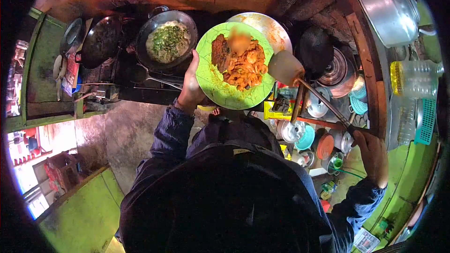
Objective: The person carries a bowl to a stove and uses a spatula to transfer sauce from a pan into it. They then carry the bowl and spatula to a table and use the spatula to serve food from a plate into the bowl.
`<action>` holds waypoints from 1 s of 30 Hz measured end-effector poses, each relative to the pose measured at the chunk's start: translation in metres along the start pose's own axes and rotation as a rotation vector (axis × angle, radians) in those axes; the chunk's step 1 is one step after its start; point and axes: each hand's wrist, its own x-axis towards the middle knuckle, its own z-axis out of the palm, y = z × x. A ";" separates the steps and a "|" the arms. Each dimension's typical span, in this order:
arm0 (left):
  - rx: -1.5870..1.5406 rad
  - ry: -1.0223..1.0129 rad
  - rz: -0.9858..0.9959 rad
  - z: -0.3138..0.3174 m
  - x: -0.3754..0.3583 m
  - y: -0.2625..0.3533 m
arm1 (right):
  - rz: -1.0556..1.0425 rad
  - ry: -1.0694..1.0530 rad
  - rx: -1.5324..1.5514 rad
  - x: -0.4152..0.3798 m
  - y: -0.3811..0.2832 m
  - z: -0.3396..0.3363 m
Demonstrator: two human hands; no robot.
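My left hand (pixel 191 84) grips the left rim of a green plate (pixel 213 94), thumb on top. Red-orange saucy food (pixel 246 68) in chunks covers the plate's middle, with a darker browned piece (pixel 219 51) at its left; a patch near the top is blurred. In my right hand (pixel 370 152) is the long handle of a metal spatula (pixel 287 67). Its broad blade overlaps the plate's right rim in this view. Behind the plate, partly hidden, lies a wide pan (pixel 276 30) with orange sauce smears inside.
A dark wok (pixel 188 28) of pale food topped with chopped greens sits left on the stove, with a ladle (pixel 161 79) in front. An empty black pan (pixel 101 42) is farther left. Lidded pots (pixel 335 72) stand right; a large aluminium pot (pixel 386 9) and plastic bottles (pixel 415 79) line the right side.
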 end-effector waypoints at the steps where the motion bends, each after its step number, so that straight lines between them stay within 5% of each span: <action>1: -0.022 -0.015 -0.010 0.006 0.001 0.001 | 0.021 -0.083 -0.015 0.006 -0.004 -0.004; 15: -0.293 -0.266 -0.151 0.001 0.025 -0.013 | 0.121 -0.339 0.158 0.045 0.021 0.028; 17: -0.055 0.027 -0.082 0.007 0.026 -0.016 | 0.063 -0.313 0.185 0.053 0.040 0.050; 28: 0.001 0.057 -0.043 -0.010 0.045 -0.025 | -0.018 -0.305 0.465 0.081 0.067 0.143; 30: -0.009 0.061 -0.045 -0.021 0.051 -0.028 | 0.120 -0.403 0.590 0.084 0.068 0.150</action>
